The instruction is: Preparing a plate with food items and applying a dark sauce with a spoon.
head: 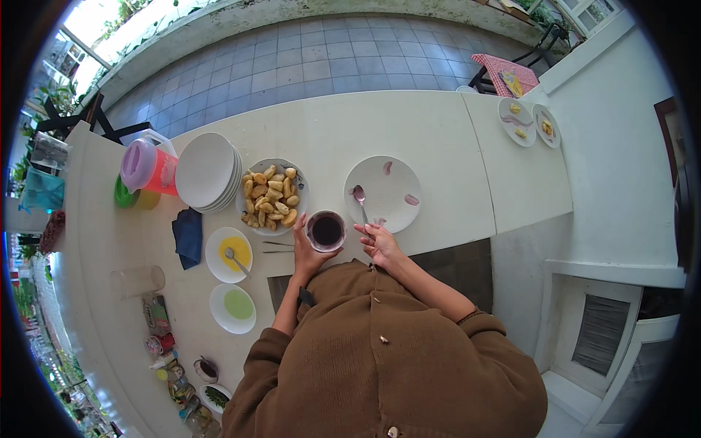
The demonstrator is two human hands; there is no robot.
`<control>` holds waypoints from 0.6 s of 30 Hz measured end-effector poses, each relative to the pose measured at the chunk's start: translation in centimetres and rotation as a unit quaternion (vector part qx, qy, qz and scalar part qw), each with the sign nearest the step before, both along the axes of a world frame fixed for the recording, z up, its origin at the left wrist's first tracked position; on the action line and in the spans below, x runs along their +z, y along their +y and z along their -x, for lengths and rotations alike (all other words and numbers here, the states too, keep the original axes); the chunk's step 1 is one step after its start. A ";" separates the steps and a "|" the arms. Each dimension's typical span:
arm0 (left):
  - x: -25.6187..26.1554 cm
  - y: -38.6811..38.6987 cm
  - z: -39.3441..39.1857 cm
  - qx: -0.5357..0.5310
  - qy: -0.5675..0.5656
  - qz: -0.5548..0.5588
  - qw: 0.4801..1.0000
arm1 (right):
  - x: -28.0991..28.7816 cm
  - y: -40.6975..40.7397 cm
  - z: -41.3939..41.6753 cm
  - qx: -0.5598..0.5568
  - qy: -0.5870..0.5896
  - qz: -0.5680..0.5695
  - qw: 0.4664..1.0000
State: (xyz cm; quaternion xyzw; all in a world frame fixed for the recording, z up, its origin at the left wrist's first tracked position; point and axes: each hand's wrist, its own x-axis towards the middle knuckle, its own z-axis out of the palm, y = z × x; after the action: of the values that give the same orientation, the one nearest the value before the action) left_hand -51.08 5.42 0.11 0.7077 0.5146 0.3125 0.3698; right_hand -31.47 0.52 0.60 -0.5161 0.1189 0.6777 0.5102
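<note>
My left hand (310, 253) is wrapped around a cup of dark purple sauce (327, 230) at the table's front edge. In my right hand (379, 243) is the handle of a metal spoon (360, 201). The spoon's bowl is stained pinkish purple and is over a white textured plate (383, 205). Several purple smears (411, 199) mark that plate near its rim. Left of the cup, a patterned plate (300, 216) carries a heap of golden fried or roasted pieces (271, 198). Two thin metal utensil handles (277, 251) lie beside my left hand.
On the left are stacked white plates (205, 171), a pink pitcher (159, 167), a blue cloth (187, 238), a bowl of yellow sauce (212, 256) with a spoon, and a bowl of green sauce (222, 323). Two plated portions (527, 117) stand far right, near the wall.
</note>
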 end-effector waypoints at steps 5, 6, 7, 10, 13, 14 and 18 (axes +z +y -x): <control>0.2 0.1 -0.2 -0.003 -0.009 -0.002 1.000 | -0.5 0.0 -0.1 -0.019 0.022 0.004 1.000; 0.2 0.1 -0.2 -0.003 -0.010 -0.002 1.000 | -0.6 0.0 -0.2 -0.019 0.021 0.004 1.000; 0.1 0.1 -0.1 -0.002 -0.010 -0.002 1.000 | -0.8 0.0 -0.1 -0.023 0.032 -0.003 0.999; -0.1 0.1 -0.1 -0.003 -0.010 -0.004 1.000 | -1.0 -0.1 -0.1 -0.019 0.044 -0.017 0.999; -0.2 0.1 0.0 -0.003 -0.012 -0.004 1.000 | -0.7 -0.2 -0.1 -0.001 0.039 -0.023 0.999; -0.3 0.1 0.0 -0.002 -0.014 -0.002 1.000 | -0.5 -0.3 -0.1 0.010 0.033 -0.023 0.999; -0.2 0.1 0.0 -0.003 -0.006 0.005 1.000 | 0.7 -1.0 -0.6 0.030 -0.009 -0.024 0.999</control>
State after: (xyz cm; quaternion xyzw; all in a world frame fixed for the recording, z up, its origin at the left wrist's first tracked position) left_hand -51.04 5.48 -0.06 0.7055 0.5117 0.3128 0.3777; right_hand -30.82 -0.45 1.34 -0.5129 0.0821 0.6909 0.5028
